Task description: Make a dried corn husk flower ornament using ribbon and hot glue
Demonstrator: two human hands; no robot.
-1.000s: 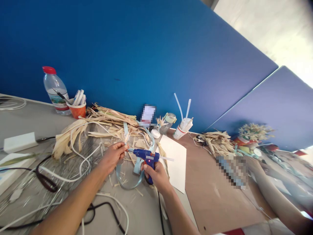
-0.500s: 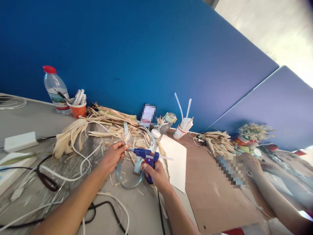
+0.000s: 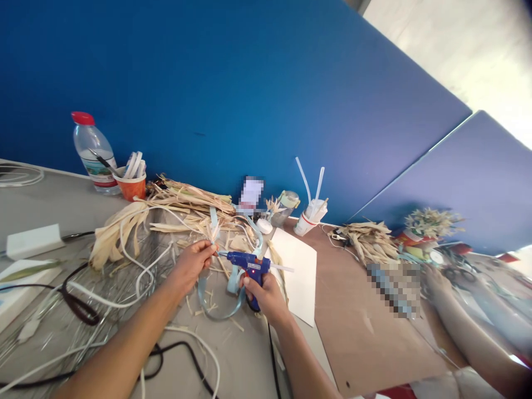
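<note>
My right hand [image 3: 266, 293] grips a blue glue gun [image 3: 248, 262] by its handle, red light on, nozzle pointing left. The nozzle tip meets a pale straw strip [image 3: 214, 235] that my left hand [image 3: 193, 265] pinches between its fingertips. A light blue band [image 3: 220, 303] curves in a loop on the table under both hands and rises toward the pinched spot.
Dried husk strips [image 3: 183, 208] are heaped behind the hands, with white and black cables [image 3: 137, 277] at left. A water bottle [image 3: 93, 152], an orange cup [image 3: 131, 185], a white sheet [image 3: 297, 271] and a cup of glue sticks [image 3: 310, 213] stand around. Another person's arm [image 3: 461, 327] works at right.
My hands and the glue gun have stayed almost still. The other person's hand at right has shifted slightly right.
</note>
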